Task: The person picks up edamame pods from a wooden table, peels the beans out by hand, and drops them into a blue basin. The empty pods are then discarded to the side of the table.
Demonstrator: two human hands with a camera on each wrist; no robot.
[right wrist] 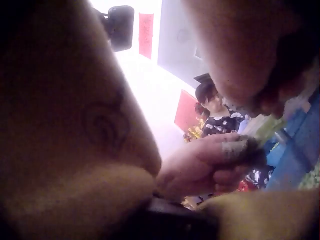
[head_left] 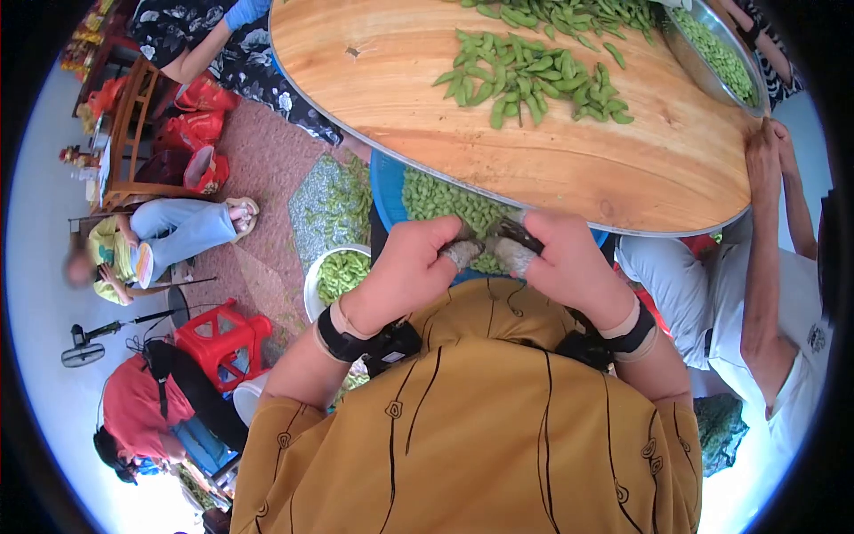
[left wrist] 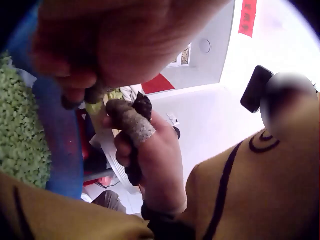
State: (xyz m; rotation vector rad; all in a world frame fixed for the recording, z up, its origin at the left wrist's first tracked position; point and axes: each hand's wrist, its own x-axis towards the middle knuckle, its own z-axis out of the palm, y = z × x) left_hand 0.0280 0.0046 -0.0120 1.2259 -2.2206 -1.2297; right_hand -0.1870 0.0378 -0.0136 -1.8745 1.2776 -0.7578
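Note:
The left hand and right hand meet fingertip to fingertip over a blue tub of shelled green beans. Both have curled fingers and thumbs wrapped in grey tape. A green bean pod shows between the fingertips in the right wrist view, pinched and mostly hidden by them. Dark wrapping covers some fingers of the right hand, with a loose black end sticking up. The left hand's taped thumb also shows.
Beyond the tub, a wooden tabletop holds loose pods and a metal bowl. On the left are a white bucket, a red stool and a seated person. Another person sits on the right.

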